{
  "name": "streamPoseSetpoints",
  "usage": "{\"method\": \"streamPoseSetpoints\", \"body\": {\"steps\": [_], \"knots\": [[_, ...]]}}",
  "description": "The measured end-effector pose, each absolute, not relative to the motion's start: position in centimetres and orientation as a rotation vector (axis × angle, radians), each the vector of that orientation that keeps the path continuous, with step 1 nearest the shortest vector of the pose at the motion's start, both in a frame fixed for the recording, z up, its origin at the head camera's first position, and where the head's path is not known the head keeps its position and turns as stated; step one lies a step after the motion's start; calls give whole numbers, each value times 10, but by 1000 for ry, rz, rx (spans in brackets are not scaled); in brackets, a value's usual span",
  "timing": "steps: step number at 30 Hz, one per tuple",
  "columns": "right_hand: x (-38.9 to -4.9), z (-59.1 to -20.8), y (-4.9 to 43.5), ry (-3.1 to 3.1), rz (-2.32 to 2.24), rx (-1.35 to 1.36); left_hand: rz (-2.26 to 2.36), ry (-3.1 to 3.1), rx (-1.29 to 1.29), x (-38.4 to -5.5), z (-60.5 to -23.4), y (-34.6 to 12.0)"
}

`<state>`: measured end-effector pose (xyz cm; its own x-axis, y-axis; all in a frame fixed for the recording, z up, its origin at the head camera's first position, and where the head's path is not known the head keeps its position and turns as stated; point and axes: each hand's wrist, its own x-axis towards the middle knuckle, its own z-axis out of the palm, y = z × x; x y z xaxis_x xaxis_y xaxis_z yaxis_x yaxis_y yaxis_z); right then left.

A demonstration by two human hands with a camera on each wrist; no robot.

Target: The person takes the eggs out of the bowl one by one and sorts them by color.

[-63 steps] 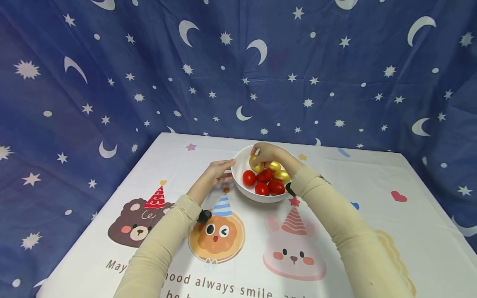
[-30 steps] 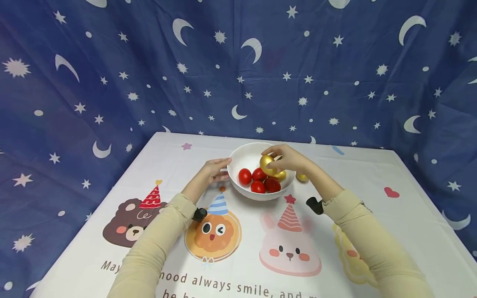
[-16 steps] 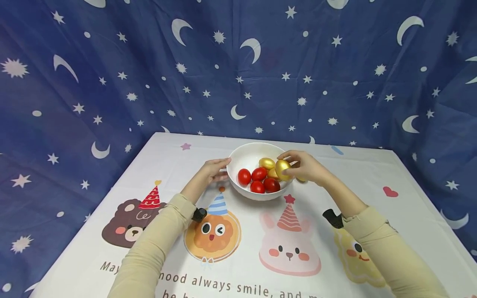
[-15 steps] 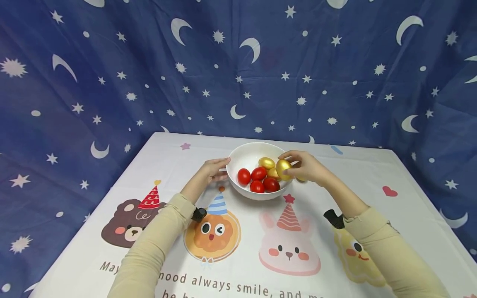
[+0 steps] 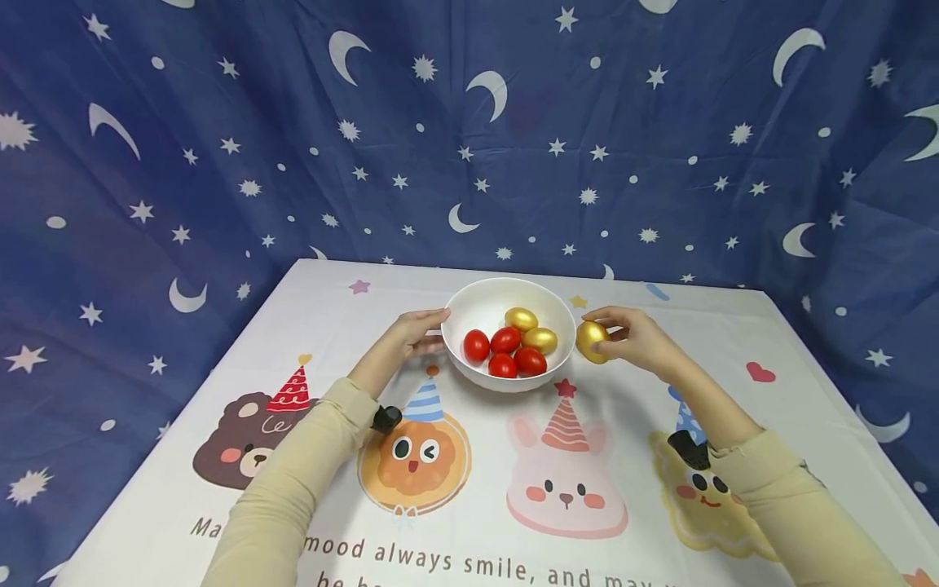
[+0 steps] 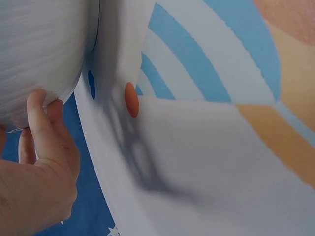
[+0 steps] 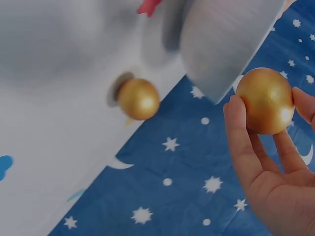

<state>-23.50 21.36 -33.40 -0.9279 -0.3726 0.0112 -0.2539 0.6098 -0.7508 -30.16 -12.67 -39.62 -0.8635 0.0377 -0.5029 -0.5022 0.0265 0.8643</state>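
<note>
A white bowl (image 5: pixel 508 386) stands on the table, with several red eggs (image 5: pixel 476 346) and two gold eggs (image 5: pixel 522 319) inside. At its left side my left hand (image 5: pixel 411 333) grips the bowl, thumb at the rim and fingers against the outer wall; the left wrist view shows fingertips on that wall. Just right of the bowl, my right hand (image 5: pixel 634 336) holds a gold egg (image 5: pixel 592 342) between thumb and fingers, outside the rim. Another gold egg (image 7: pixel 140 99) lies on the table in the right wrist view; in the head view it is hidden.
A white tablecloth (image 5: pixel 440 554) printed with cartoon animals and lettering covers the table. Behind it hangs a dark blue curtain (image 5: pixel 411 220) with moons and stars. Black wrist cameras (image 5: pixel 689 450) sit at both sleeves.
My right hand has lifted the gold egg from inside the bowl and carried it right, past the rim. My left hand has kept its grip on the bowl.
</note>
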Motion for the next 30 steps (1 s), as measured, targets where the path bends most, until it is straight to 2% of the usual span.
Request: {"method": "streamPoseSetpoints", "body": {"steps": [10,30], "knots": [[-234,-347,234,2690,-1231,-396,1895,1874,-482,-303,-395,-129],[-263,-367,266,2676,-1182,-224,1872,1879,-474,-298,-381,-127]]}}
